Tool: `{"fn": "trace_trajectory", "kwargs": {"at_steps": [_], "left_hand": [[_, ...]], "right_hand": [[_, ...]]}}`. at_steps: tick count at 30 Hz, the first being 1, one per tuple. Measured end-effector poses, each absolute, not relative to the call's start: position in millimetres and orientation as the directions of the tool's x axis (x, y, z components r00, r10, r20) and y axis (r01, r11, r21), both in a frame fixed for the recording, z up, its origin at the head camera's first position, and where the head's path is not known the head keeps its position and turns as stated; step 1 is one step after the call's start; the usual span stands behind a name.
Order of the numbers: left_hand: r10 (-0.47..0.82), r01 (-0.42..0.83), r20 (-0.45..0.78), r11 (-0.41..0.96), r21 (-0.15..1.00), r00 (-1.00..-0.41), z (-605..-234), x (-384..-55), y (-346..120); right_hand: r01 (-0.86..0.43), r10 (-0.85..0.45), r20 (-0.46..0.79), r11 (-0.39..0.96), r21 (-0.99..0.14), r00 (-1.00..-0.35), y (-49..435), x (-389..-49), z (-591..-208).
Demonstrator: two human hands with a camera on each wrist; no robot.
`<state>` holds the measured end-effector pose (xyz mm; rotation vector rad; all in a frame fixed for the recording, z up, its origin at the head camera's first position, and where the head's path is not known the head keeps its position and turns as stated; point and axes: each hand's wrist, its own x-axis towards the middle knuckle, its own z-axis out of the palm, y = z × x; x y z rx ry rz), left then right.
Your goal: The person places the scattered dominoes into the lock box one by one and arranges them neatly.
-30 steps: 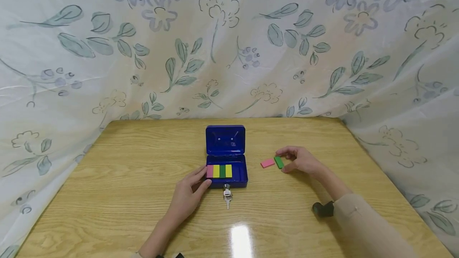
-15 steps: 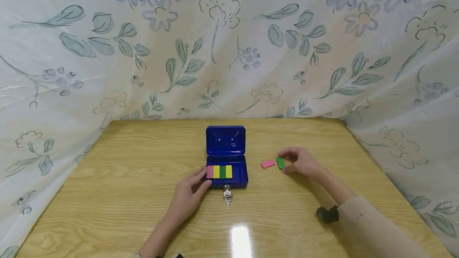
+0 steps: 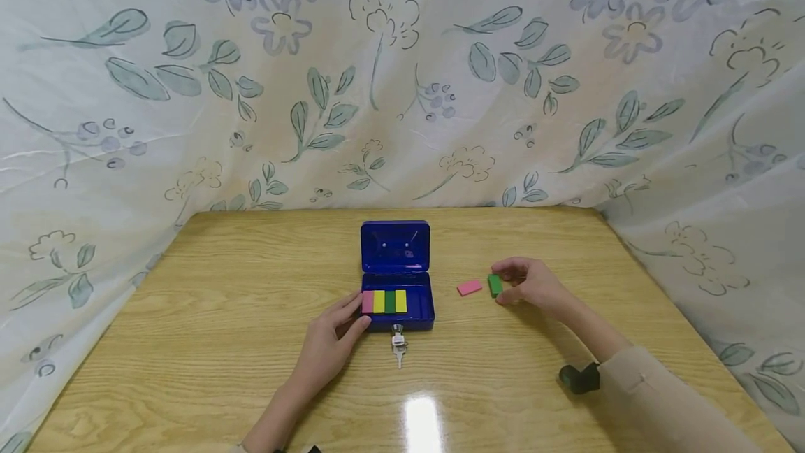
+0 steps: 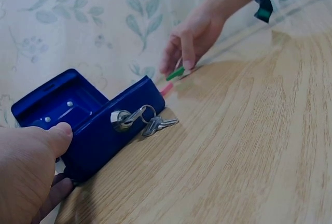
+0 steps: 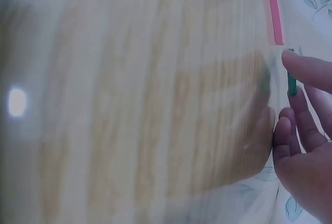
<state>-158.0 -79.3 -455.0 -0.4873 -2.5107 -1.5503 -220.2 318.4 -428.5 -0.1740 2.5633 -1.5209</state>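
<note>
A blue metal cash box (image 3: 429, 306) stands with its lid up at the middle of the table. Inside its left part lies a row of pink, yellow and green dominoes (image 3: 385, 301). My left hand (image 3: 327, 348) holds the box by its left side, the thumb at the front corner, as the left wrist view shows. To the right of the box, my right hand (image 3: 531, 285) pinches a green domino (image 3: 495, 285) by its two ends, thumb and finger opposed. Between that hand and the box a pink domino (image 3: 469, 288) lies flat on the table.
A key ring with keys (image 4: 155, 124) hangs from the lock (image 4: 120, 119) at the box's front. The wooden table (image 3: 207, 320) has a floral curtain (image 3: 402, 89) behind it and along its sides. A dark strap (image 3: 580, 377) sits at the right sleeve.
My right hand has shifted slightly right, taking the green domino away from the pink one and turning it a little. The left hand and the box stay in place.
</note>
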Motion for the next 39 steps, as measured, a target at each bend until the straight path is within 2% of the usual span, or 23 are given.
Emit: {"fn": "trace_trajectory", "kwargs": {"at_steps": [14, 25, 39], "left_hand": [[0.2, 0.374, 0.317, 0.442, 0.816, -0.927, -453.2, -157.4, -79.4], [0.197, 0.358, 0.301, 0.44, 0.823, -0.933, -452.8, -157.3, -79.0], [0.195, 0.359, 0.303, 0.433, 0.827, -0.933, -453.7, -158.1, -79.2]], "right_hand": [[0.001, -0.088, -0.054, 0.509, -0.861, -0.995, 312.4, -214.9, -418.4], [-0.084, -0.139, 0.021, 0.462, -0.883, -0.99, 289.9, -204.1, -406.5], [-0.054, -0.163, -0.011, 0.384, -0.922, -0.987, 254.2, -194.5, -401.8]]}}
